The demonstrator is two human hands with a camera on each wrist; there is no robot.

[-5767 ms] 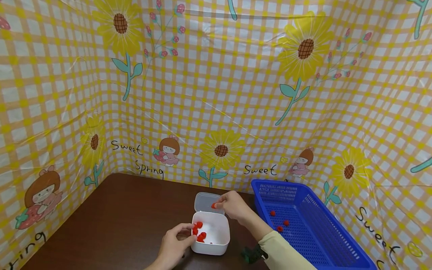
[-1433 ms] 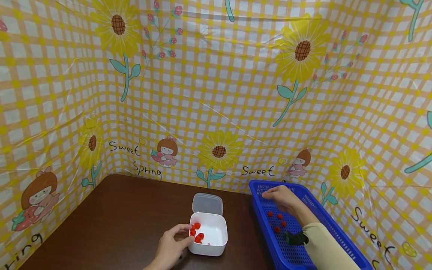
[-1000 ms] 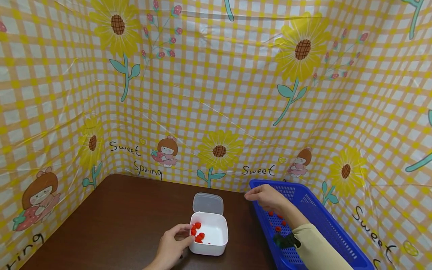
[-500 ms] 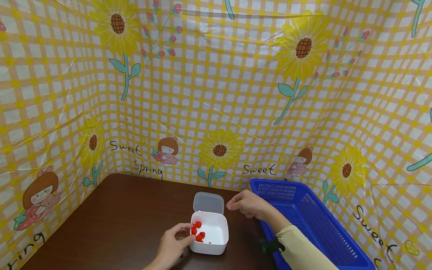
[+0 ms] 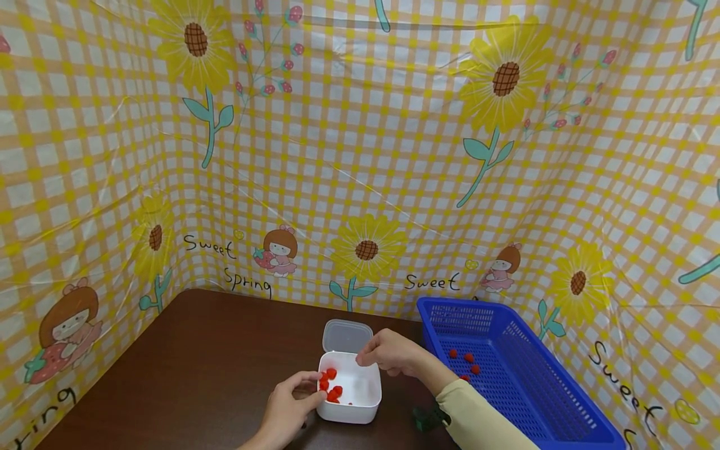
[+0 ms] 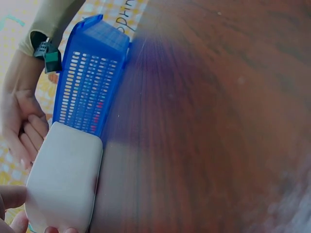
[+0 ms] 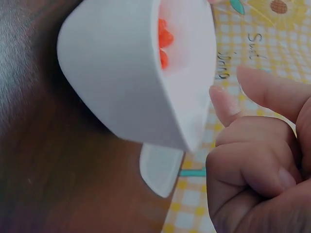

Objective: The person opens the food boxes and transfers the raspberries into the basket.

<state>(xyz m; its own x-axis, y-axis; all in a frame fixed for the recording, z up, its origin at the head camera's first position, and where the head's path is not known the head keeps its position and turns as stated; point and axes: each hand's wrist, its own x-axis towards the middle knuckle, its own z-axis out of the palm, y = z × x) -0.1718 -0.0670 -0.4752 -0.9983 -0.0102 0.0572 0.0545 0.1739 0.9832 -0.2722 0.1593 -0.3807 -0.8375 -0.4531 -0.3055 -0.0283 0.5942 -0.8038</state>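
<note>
A white square box (image 5: 349, 414) stands on the table, a few red raspberries (image 5: 330, 373) lying along its left side. My left hand (image 5: 287, 406) grips the box's left wall, thumb in front and fingers further back. Over the box's back right corner is my right hand (image 5: 394, 353). In the right wrist view its thumb and index finger (image 7: 272, 92) are spread with nothing between them, the other fingers folded in. The left wrist view shows the box's outer wall (image 6: 63, 179) with fingertips at its edge.
A translucent lid (image 5: 345, 334) lies right behind the box. To the right, a blue plastic basket (image 5: 523, 381) has several raspberries (image 5: 469, 357) on its floor. Checked cloth (image 5: 365, 156) surrounds the dark brown table (image 5: 225, 350). A dark device (image 5: 429, 417) sits at the right wrist.
My right hand has moved left from over the basket to the box; 5.8 s ago it pinched a raspberry near the lid. More raspberries show in the basket. The left hand stays put.
</note>
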